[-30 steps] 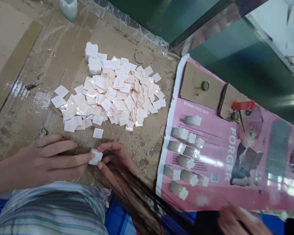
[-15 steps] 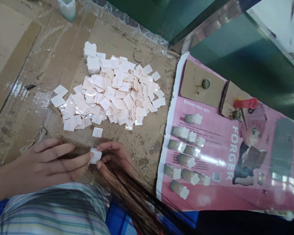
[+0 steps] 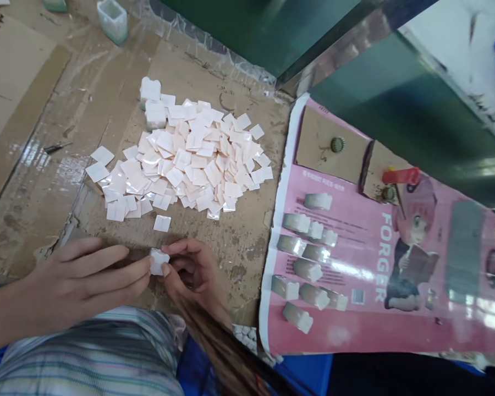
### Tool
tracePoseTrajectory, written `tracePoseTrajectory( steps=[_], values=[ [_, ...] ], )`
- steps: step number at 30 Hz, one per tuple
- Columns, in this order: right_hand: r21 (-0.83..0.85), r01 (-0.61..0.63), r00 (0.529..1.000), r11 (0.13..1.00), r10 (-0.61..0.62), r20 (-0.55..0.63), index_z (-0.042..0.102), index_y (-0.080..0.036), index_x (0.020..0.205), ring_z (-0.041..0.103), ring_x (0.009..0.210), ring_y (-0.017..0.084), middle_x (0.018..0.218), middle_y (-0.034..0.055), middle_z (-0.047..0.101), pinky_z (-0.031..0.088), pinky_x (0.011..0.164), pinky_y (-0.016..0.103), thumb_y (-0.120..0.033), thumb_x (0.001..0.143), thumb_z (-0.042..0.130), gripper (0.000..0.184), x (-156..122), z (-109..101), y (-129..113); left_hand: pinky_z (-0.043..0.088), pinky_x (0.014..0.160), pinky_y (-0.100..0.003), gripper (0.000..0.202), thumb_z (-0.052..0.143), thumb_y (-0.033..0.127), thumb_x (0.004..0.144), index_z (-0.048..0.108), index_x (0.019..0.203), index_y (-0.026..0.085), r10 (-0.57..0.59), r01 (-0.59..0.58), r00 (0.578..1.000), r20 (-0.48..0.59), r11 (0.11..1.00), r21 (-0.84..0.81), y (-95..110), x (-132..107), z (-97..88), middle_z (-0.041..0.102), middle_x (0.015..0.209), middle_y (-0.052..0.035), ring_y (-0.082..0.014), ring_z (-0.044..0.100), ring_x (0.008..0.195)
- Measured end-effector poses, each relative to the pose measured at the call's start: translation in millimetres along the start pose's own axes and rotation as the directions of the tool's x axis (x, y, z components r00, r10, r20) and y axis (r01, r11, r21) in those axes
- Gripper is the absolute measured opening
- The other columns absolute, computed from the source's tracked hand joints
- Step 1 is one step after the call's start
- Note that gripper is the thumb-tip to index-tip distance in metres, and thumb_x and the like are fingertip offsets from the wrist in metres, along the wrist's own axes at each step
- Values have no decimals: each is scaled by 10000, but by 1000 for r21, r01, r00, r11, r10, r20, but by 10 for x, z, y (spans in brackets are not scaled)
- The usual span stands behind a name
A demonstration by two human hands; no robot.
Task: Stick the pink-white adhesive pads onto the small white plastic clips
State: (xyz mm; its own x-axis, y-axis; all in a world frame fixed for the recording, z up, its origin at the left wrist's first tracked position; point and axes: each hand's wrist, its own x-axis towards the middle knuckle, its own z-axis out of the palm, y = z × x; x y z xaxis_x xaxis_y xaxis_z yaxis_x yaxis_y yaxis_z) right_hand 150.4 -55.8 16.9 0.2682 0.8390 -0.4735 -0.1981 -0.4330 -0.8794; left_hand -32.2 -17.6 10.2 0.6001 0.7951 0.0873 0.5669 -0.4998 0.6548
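Observation:
Between my two hands, near the front edge of the cardboard-covered table, is a small white block with a scalloped edge (image 3: 159,262). My right hand (image 3: 196,272) pinches it between thumb and fingers; a hanging lock of hair covers part of that wrist. My left hand (image 3: 94,275) lies palm down with long fingers stretched to the right, its fingertips touching the block's left side. Just beyond the block lies a single pale square piece (image 3: 162,223). Behind it spreads a heap of thin, pale, shiny squares (image 3: 190,159).
Two white-topped blocks (image 3: 155,114) stand at the heap's far left corner. On the right, several similar blocks (image 3: 309,269) lie on a pink printed sheet (image 3: 355,335). Cardboard pieces there carry a bottle cap (image 3: 337,144) and a red-handled tool (image 3: 401,176). A translucent cup (image 3: 112,22) stands at the back.
The camera view has shifted slightly, so the pink sheet sits further left and more of the cup shows. Both hands stay at the block, nearly unmoved.

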Motion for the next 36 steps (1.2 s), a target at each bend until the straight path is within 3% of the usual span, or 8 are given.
tracePoseTrajectory(
  steps=[6,8,11,13,21,25,30,36],
  values=[
    [50,77,994,996,-72,-85,591,-322,1066,617,679,94,1024,-12,654,534,565,184,-246,837,667,254,-75,-1,66,542,926,-376,220,504,385,910,565,1083,263,-62,56,996,-58,993,-101,-4,255,-43,628,1044,-39,-243,594,1045],
    [-19,153,959,988,-153,-239,572,-341,1095,618,714,127,1046,9,622,543,547,225,-279,899,586,206,-109,49,101,522,929,-374,181,440,297,956,521,1115,266,-86,71,992,-91,985,-157,48,349,-25,593,1077,-31,-220,573,1053],
    [-251,219,882,943,-301,-363,543,-366,1131,604,935,174,1096,22,580,554,770,320,-267,927,530,227,-127,163,163,452,969,-410,185,372,224,994,467,1152,235,-83,69,991,-109,989,-127,159,452,56,529,1142,-52,-228,485,1113],
    [-337,232,870,912,-350,-348,535,-364,1147,585,981,185,1078,22,579,516,850,343,-265,914,555,253,-107,234,206,438,925,-420,171,341,242,1009,464,1119,196,-47,44,994,-101,998,-38,215,491,124,511,1107,-74,-246,455,1076],
    [-434,228,880,871,-375,-290,513,-362,1137,622,843,165,941,-11,621,509,734,291,-230,919,539,255,-34,318,248,387,667,-425,215,280,172,1006,391,829,223,42,-36,999,-23,976,213,210,505,284,488,813,-52,-246,439,771],
    [-541,298,837,787,-488,-248,518,-318,1049,611,730,154,837,-14,610,473,642,268,-182,922,509,186,-23,350,171,354,654,-422,257,244,168,1010,363,794,238,11,-8,1000,-9,968,251,189,487,307,451,765,-47,-252,417,740],
    [-491,297,884,819,-430,-182,499,-295,1014,622,806,190,910,27,627,490,699,317,-275,959,455,73,-29,323,130,327,635,-411,287,235,257,1022,371,769,240,8,-12,1000,15,963,271,127,500,282,413,726,-39,-269,415,708],
    [-513,383,852,768,-509,-125,501,-320,1055,641,845,185,968,24,612,545,735,320,-282,961,444,116,-128,260,123,268,610,-389,318,224,299,1012,350,723,254,10,-9,1000,-4,956,292,3,514,310,393,674,-37,-285,377,663]
  ],
)
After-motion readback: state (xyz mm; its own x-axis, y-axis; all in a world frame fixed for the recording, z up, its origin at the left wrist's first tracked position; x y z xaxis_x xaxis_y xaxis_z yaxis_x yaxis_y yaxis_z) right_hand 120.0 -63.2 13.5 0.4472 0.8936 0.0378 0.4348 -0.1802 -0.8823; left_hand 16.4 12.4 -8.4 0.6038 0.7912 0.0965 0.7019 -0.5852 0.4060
